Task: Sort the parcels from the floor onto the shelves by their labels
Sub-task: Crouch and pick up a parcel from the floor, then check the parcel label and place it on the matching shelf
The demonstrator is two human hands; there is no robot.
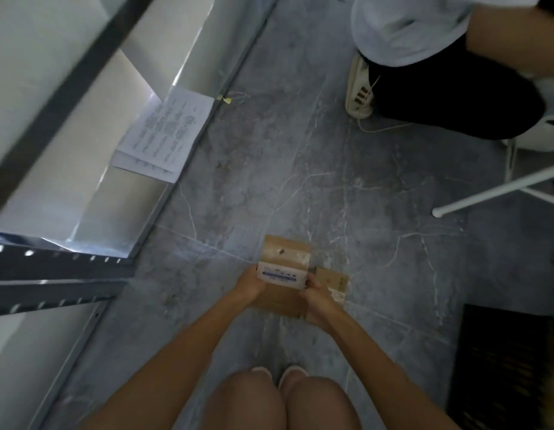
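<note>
The parcel [285, 259] is just below the middle of the view, toward 6 o'clock, held by 2 hands. The left hand [249, 285] grasps its 9 o'clock edge and the right hand [317, 301] its 3 o'clock edge, fingers curled round the cardboard on both sides. Its white label [282, 277] faces up between them. I cannot tell whether the parcel is lifted or resting on the floor [300, 166].

The main risk is probably a misread. The light is dim and the print is too blurred to make out here, so a hurried glance could send the parcel to the wrong shelf.

A 2nd brown parcel [333, 279] lies just beside the held one at its 3 o'clock, partly under the right hand. It could get dragged along or overlooked.

The shelf unit [61, 268] stands at 9 o'clock with a perforated metal upright sticking out, so a swing that way could catch a corner or a knuckle. Loose papers [165, 135] lie on a shelf at 10 o'clock, and a parcel slid in there might push them off.

Another person [455, 88] crouches at 1 o'clock and a white stand leg [492, 190] reaches in at 3 o'clock. Rising or turning right could mean a bump and a dropped box
</note>
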